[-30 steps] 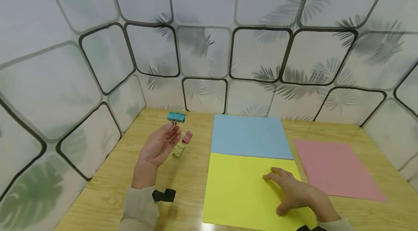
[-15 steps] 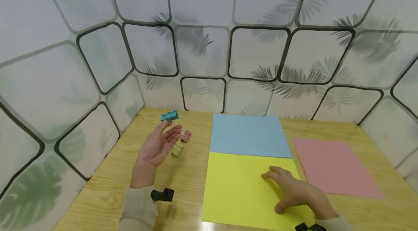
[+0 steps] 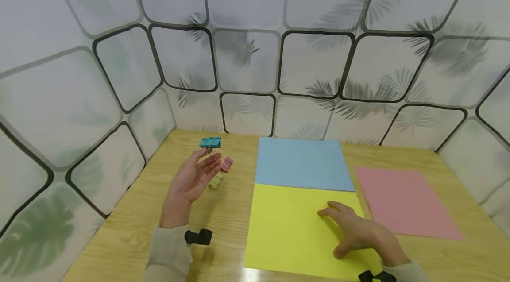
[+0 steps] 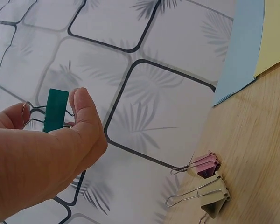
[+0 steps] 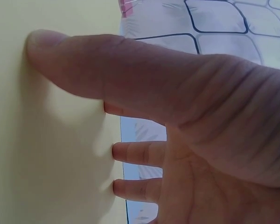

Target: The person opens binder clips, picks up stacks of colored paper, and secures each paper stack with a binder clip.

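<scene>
My left hand (image 3: 191, 181) pinches a teal binder clip (image 3: 210, 142) by its wire handles, raised above the table's left side. In the left wrist view the same clip's green-looking body (image 4: 56, 111) stands between thumb and fingers. Beyond those fingers lie a pink binder clip (image 3: 227, 164) and a pale yellow-green binder clip (image 3: 215, 181). My right hand (image 3: 356, 231) rests on a yellow sheet of paper (image 3: 287, 229), fingers spread and thumb apart. The right wrist view has its thumb (image 5: 84, 60) and fingertips against the yellow surface.
A blue sheet (image 3: 303, 162) adjoins the yellow one's far edge. To the right, a pink sheet (image 3: 406, 202) lies on the wooden table (image 3: 131, 233). A patterned covering (image 3: 247, 60) rises behind the table and along both sides.
The teal binder clip tilts and then levels out in my left hand, ending slightly left of where it was. My right hand keeps its place on the yellow sheet.
</scene>
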Demonstrator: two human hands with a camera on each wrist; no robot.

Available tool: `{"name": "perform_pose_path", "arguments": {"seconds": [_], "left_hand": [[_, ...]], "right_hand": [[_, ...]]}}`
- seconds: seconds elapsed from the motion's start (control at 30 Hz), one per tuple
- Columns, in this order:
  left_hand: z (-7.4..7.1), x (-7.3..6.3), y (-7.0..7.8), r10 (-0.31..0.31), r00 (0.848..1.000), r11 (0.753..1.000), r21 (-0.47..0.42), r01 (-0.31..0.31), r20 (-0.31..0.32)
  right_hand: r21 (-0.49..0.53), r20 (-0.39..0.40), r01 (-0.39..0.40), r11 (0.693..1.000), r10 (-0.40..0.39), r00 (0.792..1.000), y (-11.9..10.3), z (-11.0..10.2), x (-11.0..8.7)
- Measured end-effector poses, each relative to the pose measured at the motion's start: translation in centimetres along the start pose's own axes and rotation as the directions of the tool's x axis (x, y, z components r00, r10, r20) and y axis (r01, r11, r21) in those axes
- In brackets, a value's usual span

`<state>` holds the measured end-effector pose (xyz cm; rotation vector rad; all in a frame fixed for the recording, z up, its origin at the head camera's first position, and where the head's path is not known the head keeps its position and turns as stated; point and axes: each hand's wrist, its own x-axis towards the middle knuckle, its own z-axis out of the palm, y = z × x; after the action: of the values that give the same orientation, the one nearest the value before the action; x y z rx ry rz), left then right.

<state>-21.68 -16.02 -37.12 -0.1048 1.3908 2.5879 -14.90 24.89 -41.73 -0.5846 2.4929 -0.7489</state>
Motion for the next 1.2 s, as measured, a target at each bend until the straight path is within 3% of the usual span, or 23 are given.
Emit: {"name": "perform_pose_path", "arguments": {"seconds": [0.37, 0.57, 1.2], "left_hand": [[0.58, 0.42, -0.24, 0.010, 1.000, 0.999, -0.035, -0.011, -0.016], [0.28, 0.29, -0.08, 0.015, 0.999, 1.000, -0.014, -0.015, -0.041], [-0.06, 0.17, -0.42, 0.047, 0.999, 0.994, 0.102, -0.046, -0.006]], "right_hand": [[0.006, -0.014, -0.004, 1.000, 0.004, 1.000, 0.55, 0.37, -0.48], [-0.007, -0.007, 0.042, 0.999, -0.042, 0.999, 0.40, 0.23, -0.18], [-0.015, -0.005, 0.016, 1.000, -0.016, 1.000, 0.40, 0.11, 0.02]]}}
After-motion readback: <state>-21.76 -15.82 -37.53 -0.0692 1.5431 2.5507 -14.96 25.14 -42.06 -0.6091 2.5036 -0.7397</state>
